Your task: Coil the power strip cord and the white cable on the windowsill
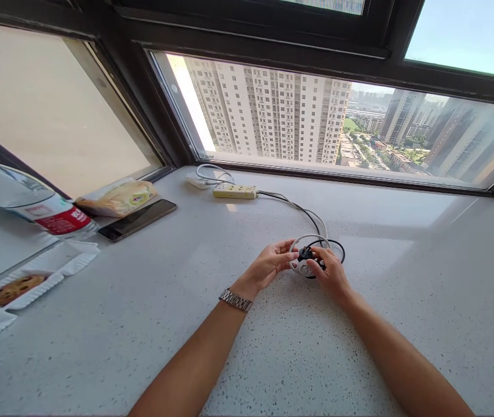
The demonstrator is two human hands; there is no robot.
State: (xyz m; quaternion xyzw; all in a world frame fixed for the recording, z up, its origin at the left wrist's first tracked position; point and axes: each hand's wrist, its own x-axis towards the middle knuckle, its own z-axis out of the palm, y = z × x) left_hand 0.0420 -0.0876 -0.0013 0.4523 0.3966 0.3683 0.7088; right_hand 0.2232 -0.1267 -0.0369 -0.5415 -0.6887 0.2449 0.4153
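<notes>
Steady the black pronged plug (pixel 305 253) and white plug (pixel 304 268), at 4 o'clock from centre, in the right hand's (pixel 331 273) grasp, guiding lightly with the left hand (pixel 271 265), whose grip I cannot tell, and leave the cables (pixel 344 253) slack.

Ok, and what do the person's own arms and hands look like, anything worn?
The left hand is ungloved, with a silver-coloured metal link band around its wrist. The right hand is ungloved too, its wrist bare. No sleeves show.
</notes>
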